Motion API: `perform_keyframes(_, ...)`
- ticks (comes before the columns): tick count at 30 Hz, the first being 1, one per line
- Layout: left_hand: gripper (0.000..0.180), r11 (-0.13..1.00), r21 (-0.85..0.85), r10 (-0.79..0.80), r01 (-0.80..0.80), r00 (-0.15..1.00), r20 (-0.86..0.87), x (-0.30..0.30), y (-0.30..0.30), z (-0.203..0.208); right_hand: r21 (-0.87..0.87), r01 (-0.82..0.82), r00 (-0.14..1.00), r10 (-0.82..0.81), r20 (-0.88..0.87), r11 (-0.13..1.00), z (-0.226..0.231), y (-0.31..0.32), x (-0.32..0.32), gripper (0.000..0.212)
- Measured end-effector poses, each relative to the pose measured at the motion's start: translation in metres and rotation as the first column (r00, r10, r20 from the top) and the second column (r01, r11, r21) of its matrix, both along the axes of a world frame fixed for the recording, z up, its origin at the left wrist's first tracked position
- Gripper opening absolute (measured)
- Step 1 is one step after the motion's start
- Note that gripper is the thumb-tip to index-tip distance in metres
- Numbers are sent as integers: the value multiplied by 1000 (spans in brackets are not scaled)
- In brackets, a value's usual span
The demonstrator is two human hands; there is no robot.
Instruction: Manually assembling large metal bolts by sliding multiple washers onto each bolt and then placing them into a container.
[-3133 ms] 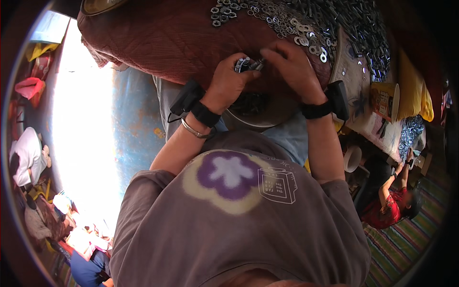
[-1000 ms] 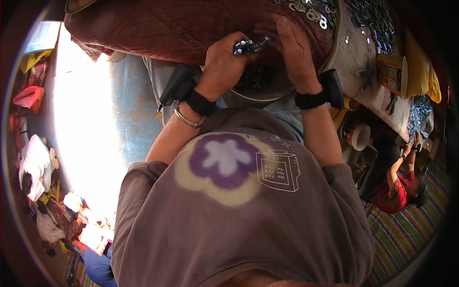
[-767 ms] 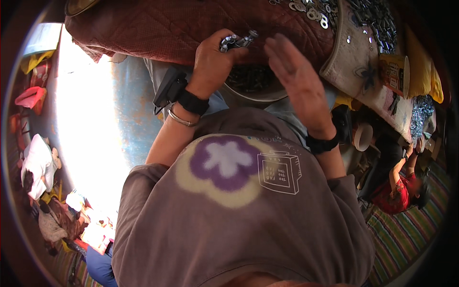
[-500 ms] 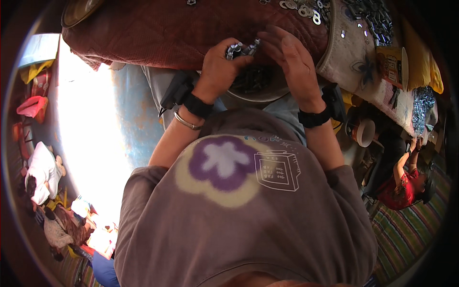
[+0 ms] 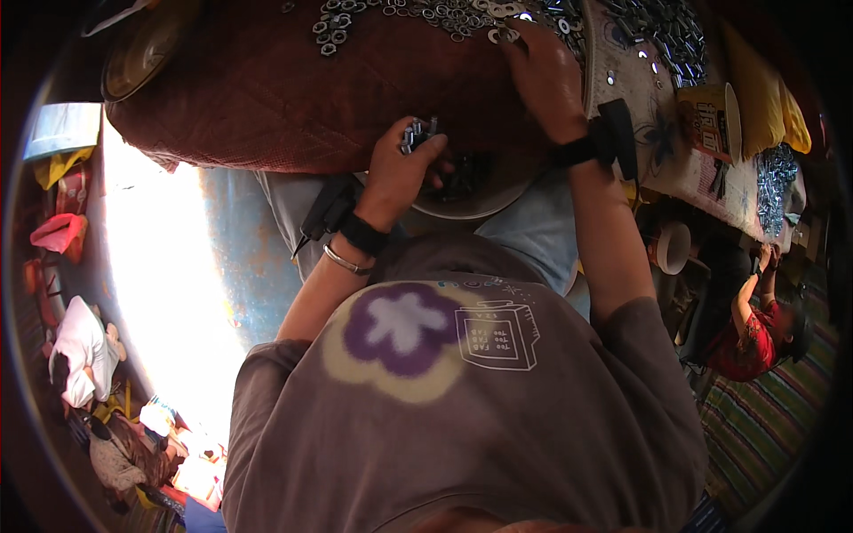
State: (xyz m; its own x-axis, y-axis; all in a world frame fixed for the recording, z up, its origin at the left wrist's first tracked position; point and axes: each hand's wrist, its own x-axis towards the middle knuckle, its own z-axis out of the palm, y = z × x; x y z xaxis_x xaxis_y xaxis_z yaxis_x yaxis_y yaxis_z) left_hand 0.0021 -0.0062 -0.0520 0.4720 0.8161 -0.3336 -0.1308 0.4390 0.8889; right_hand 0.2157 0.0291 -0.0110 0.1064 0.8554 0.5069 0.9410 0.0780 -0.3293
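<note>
Curled around several short, silver metal bolts (image 5: 419, 135), my left hand (image 5: 400, 178) is above the near side of a metal bowl (image 5: 462, 210). Dark metal pieces (image 5: 469, 175) lie in the bowl, which rests at my lap and is partly covered by that hand. My right hand (image 5: 548, 84) reaches to the far side of the red-brown cloth surface (image 5: 355, 107). Its fingertips are pinched at a flat washer (image 5: 496, 35) on the edge of a pile of washers (image 5: 453, 13). Hex nuts (image 5: 330, 35) lie left of that pile.
At the far right, a heap of metal cylinders (image 5: 666, 40) lies on a pale patterned cloth (image 5: 626, 107), near a yellow paper tub (image 5: 711, 123). A round pan (image 5: 133, 62) stands far left. A person in red (image 5: 755, 342) works at the right; other people (image 5: 84, 351) sit at the left.
My right hand has moved from beside the left hand, up and away to the washers, its fingers closing there. My left hand has come nearer, lower over the bowl, still holding the bolts.
</note>
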Motion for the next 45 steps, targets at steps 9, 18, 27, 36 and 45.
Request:
perform_keyframes(9, 14, 1000, 5, -25, 25, 999, -20, -5, 4, 1, -94, -106, 994, 102, -43, 990, -4, -5, 7, 24)
perform_keyframes(18, 17, 998, 54, -44, 45, 999, -22, -6, 6, 9, -198, -149, 955, 89, -281, 969, 21, -17, -12, 30)
perform_keyframes(27, 14, 984, 178, -7, 7, 1000, -3, -5, 7, 6, -401, -470, 773, 147, -617, 787, 17, -36, -43, 22)
perform_keyframes(36, 12, 994, 92, 49, -53, 998, 42, -11, 10, 8, -280, -281, 880, 130, -457, 918, 23, -17, -45, 28)
perform_keyframes(45, 16, 993, 94, 72, -70, 997, -15, -14, 13, 5, -189, 13, 1000, -13, 2, 982, 0, 29, -34, 23)
